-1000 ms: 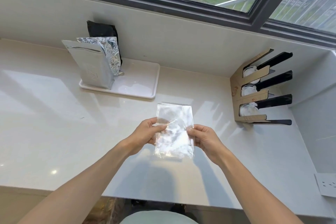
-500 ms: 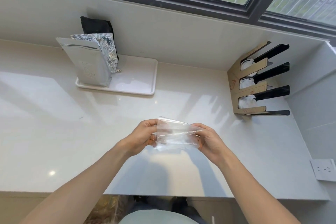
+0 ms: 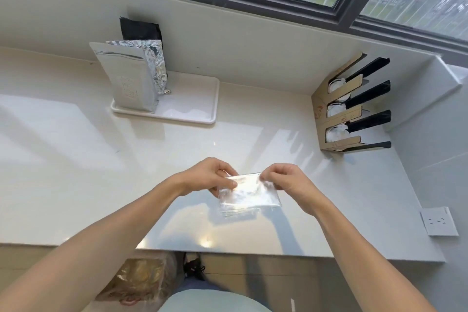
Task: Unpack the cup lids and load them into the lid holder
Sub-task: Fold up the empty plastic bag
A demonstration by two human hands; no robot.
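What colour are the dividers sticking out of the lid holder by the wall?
Black, on the tan cardboard-coloured lid holder, shown in the head view.

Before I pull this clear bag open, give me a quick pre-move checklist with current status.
1. Left hand pinching the clear plastic bag at its top edge: ok.
2. Right hand pinching the same edge: ok.
3. Bag held over the countertop, not past its edge: ok.
4. Bag mouth already open: cannot tell.
5. Lid holder has free room: cannot tell; all three slots show lids.
6. Path to holder unobstructed: ok.
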